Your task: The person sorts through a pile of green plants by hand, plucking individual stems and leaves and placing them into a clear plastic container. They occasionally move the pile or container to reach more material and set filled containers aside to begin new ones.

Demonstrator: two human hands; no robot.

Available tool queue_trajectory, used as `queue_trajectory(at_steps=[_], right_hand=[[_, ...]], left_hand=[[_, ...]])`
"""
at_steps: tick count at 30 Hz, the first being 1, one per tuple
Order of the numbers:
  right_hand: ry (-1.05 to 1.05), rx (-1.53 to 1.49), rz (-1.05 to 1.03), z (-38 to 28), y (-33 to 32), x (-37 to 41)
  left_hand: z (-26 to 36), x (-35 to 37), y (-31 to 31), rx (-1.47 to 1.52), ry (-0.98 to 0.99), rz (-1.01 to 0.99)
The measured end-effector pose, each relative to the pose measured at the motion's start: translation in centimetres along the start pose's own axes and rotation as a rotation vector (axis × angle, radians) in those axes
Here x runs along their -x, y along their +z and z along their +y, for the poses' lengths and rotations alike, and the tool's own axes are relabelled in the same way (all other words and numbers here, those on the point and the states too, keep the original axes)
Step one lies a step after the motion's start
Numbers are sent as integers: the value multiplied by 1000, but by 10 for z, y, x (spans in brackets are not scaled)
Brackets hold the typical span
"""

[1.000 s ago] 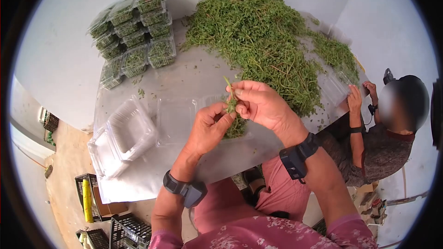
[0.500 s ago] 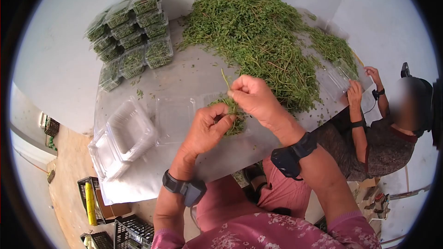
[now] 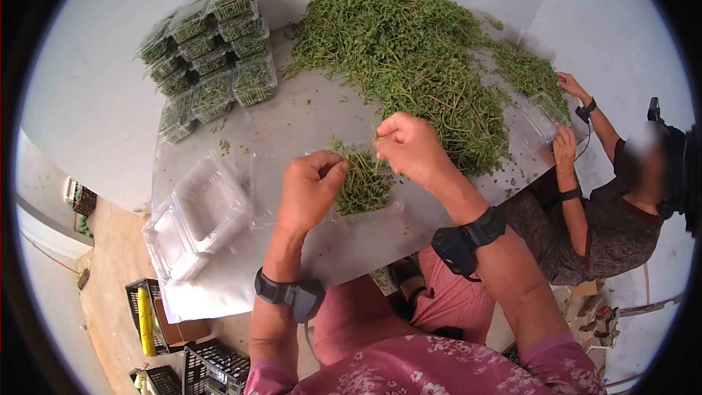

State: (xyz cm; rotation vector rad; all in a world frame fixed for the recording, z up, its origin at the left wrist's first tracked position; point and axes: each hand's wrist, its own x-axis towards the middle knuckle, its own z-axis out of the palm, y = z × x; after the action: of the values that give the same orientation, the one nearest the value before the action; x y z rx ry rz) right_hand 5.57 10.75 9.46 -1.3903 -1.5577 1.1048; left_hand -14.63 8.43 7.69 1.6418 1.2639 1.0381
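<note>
My left hand (image 3: 311, 186) is closed in a pinch at the left side of a clear open container, a bit of green sprig showing at its fingertips. My right hand (image 3: 411, 148) pinches a thin stem at the container's upper right. Green sprigs (image 3: 363, 184) lie in the container between my hands. Its clear lid (image 3: 274, 183) lies flat to the left, partly behind my left hand. The large heap of greens (image 3: 402, 51) rises just beyond my right hand.
Filled clear boxes (image 3: 212, 58) are stacked at the back left. Empty clear containers (image 3: 197, 219) sit at the table's left edge. A co-worker (image 3: 621, 212) at the right reaches to a clear box (image 3: 545, 117) and greens. Black crates (image 3: 212, 369) stand on the floor.
My left hand has moved left, off the sprigs, and my right hand has shifted slightly right, uncovering more of them. The co-worker's far hand has moved back to the greens.
</note>
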Motion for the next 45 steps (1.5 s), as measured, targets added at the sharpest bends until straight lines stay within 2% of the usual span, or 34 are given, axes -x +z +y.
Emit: queue_trajectory(at_steps=[4, 7, 10, 13, 19, 22, 25, 27, 29, 32, 38, 41, 45], right_hand=[[52, 82, -123, -4, 0, 4], [33, 54, -61, -7, -5, 6], [-18, 163, -38, -1, -7, 4], [-165, 277, 0, 4, -1, 4], [-116, 364, -281, 2, 14, 8], [-20, 270, -262, -7, 2, 8], [-217, 330, 24, 9, -21, 3], [-218, 379, 169, 21, -45, 1], [-122, 496, 324, 22, -66, 4], [-58, 713, 382, 46, -91, -5], [158, 1056, 320, 45, -86, -4], [172, 1157, 316, 64, -84, -13], [89, 1127, 367, 64, -81, -9]], left_hand=[[-4, 0, -2, -158, 26, 14], [-4, -1, -3, -131, 62, 198], [-2, -1, -5, -171, 123, 264], [-7, -1, -4, -283, 242, 168], [-3, 0, 10, -452, 459, 7], [-8, 2, 15, -631, 491, 2], [-8, 5, 17, -744, 463, -55], [-8, 5, 18, -785, 481, -49], [-8, 7, 19, -823, 485, -50], [-8, 6, 20, -851, 481, -38], [-10, 6, 21, -817, 491, -20], [-8, 7, 20, -806, 496, -19], [-8, 7, 19, -803, 495, -30]])
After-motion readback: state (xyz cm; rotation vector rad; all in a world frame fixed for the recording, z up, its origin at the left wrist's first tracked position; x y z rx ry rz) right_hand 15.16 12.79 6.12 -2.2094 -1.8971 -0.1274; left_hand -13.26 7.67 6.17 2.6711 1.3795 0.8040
